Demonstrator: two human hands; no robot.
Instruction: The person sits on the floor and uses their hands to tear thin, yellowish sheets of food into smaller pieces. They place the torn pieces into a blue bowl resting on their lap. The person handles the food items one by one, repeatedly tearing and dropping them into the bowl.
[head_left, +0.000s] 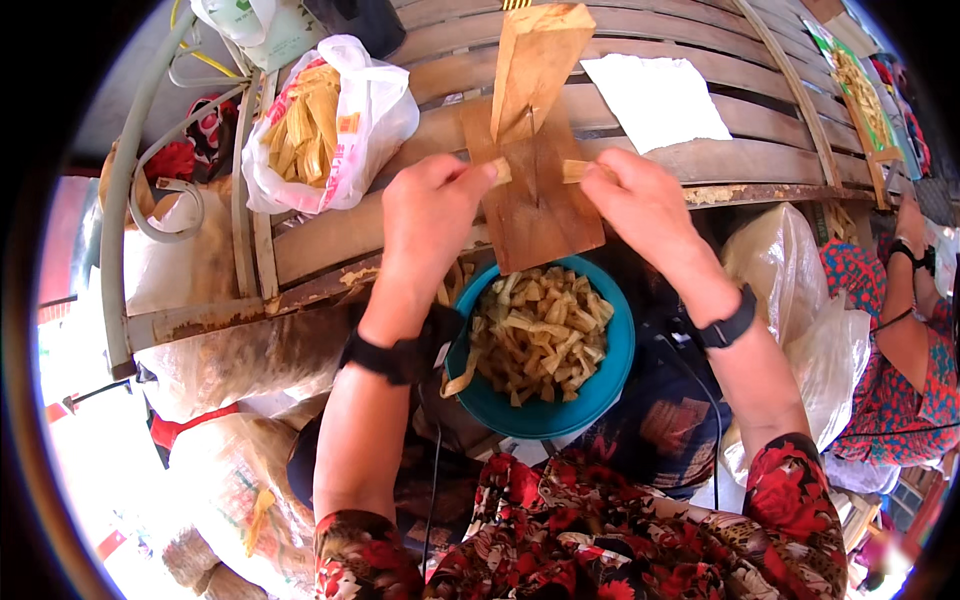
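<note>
Between my hands a thin upright blade (533, 154) stands on a flat wooden board (536, 232), with a thick wooden block (536, 67) behind it. My left hand (431, 214) pinches a short piece of pale dried leaf or husk (502, 172) left of the blade. On its right, my right hand (637, 199) grips another pale piece (575, 171). Both pieces are apart from the blade. Below the board, a teal plastic basin (628, 349) holds many short cut pieces (547, 330), and a longer strip hangs at its left rim.
A white plastic bag (386, 112) of long yellowish strips stands on the slatted bench (330, 240) at left. White paper (656, 101) lies at right. Metal bars (120, 225) edge the bench. Filled sacks (232, 480) stand lower left. Another person (892, 352) sits at far right.
</note>
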